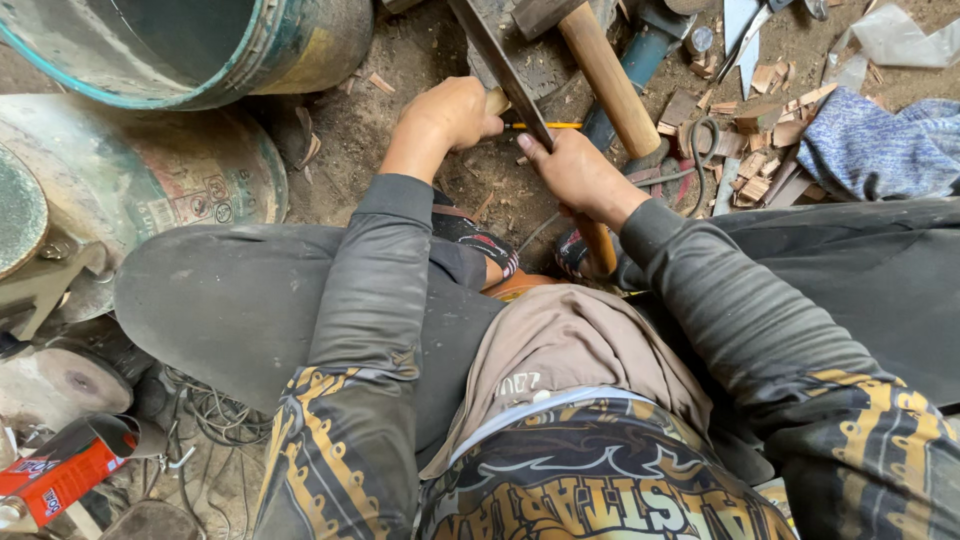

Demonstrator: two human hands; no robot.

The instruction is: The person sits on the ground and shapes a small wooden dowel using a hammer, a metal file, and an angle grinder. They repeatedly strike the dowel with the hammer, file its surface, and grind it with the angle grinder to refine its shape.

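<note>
Between the knees, left hand (450, 115) grips blade (500, 60); right hand (580, 180) grips hammer (605, 75). Steady blade, strike squarely.

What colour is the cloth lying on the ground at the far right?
The cloth is mottled blue and grey, seen best in the head view, beside the wood scraps.

Soft, even daylight from above, no hard shadows, dim patches under the knees, faint sheen on the dark sleeves, centre sharp, slight blur and wide-angle bending toward the edges, colours muted, no glare
</note>
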